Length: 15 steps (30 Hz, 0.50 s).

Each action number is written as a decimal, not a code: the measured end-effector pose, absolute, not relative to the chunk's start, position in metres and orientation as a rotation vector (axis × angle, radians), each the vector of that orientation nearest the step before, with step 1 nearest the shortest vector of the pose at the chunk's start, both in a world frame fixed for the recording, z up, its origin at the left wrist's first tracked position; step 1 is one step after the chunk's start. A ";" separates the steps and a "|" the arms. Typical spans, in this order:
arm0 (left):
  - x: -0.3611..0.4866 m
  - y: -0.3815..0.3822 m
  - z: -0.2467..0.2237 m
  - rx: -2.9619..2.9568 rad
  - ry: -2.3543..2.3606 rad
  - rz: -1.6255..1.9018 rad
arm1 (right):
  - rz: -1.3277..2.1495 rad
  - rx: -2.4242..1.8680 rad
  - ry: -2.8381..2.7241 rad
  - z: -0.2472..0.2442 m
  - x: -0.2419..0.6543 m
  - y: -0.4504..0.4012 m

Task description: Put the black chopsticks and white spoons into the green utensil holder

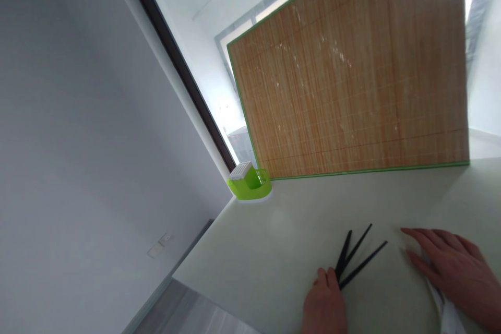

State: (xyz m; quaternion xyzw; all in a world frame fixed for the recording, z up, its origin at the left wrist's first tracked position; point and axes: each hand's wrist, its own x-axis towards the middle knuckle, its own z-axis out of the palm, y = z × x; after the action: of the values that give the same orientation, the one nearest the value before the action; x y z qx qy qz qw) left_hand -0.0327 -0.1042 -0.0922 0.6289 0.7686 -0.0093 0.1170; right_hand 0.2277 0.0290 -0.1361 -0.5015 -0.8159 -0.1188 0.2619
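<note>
At the lower middle, my left hand (pixel 325 300) is closed around the near ends of three slender black sticks (pixel 362 266), which look like chopsticks. They fan out away from me, and one is a little thicker at its far end. What lies inside the fist is hidden. My right hand (pixel 454 271) is at the lower right, low over the table, its fingers stretched out and the thumb apart from them. Partly beneath that hand, a white cloth or paper (pixel 450 318) shows; I cannot tell whether the hand touches it.
A pale table (pixel 274 250) lies under both hands. On its far left corner stands a green and white basket-like holder (pixel 250 186). A brown bamboo mat with green edging (pixel 352 73) stands upright at the back, before glass. A grey wall (pixel 97 141) borders the left.
</note>
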 end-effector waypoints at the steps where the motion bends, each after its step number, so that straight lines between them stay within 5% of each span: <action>1: -0.021 -0.102 -0.096 1.850 2.250 -0.049 | -0.305 -1.361 -2.218 -0.136 0.226 0.028; 15: 0.068 -0.085 -0.186 1.960 2.538 0.308 | -0.333 -1.124 -2.295 -0.145 0.221 0.029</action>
State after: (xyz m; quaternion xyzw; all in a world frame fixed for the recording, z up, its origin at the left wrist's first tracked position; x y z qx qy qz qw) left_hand 0.0683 -0.0854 -0.1864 0.6080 0.7871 0.0955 -0.0399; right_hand 0.2207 0.0291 -0.1454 -0.4188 -0.8553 -0.1243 0.2785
